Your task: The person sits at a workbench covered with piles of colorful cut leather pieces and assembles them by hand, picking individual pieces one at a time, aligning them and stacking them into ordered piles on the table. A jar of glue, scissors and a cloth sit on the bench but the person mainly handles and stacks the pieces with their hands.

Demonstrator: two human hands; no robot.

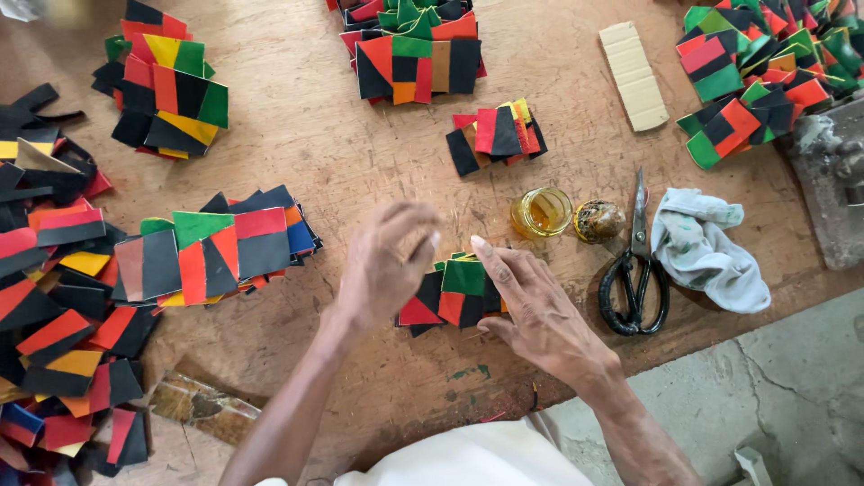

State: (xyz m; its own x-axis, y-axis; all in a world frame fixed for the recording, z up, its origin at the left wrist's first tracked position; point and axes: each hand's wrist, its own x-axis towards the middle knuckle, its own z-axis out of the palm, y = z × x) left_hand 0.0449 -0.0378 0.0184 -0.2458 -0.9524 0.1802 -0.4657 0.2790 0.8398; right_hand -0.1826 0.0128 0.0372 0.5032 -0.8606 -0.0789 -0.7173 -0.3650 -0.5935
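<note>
While held low over the wooden table (297, 135) near its front edge, both hands close around one small stack of coloured squares (461, 286). Left hand (382, 265) just left of and partly over the stack, blurred, fingers curled inward at the stack's upper left corner; cannot tell whether anything is pinched there. Right hand (540, 315) on the stack's right side, fingers straight and close together, nothing gripped, index tip aimed up and left toward the left fingertips, palm edge overlapping the stack's right border. Stack squarish, no clear long axis, green piece on top, red and black below, lying between the two hands and touching the right one. Nearer hand: right, by contact. Just beyond the stack, a small glass jar of yellow liquid (541, 212) and a round mottled lid (598, 220); black scissors (635, 270) and a crumpled cloth (706, 252) to the right. Larger fanned pile (216, 247) well to the left. Bare wood between stack and front edge, little between stack and jar.
</note>
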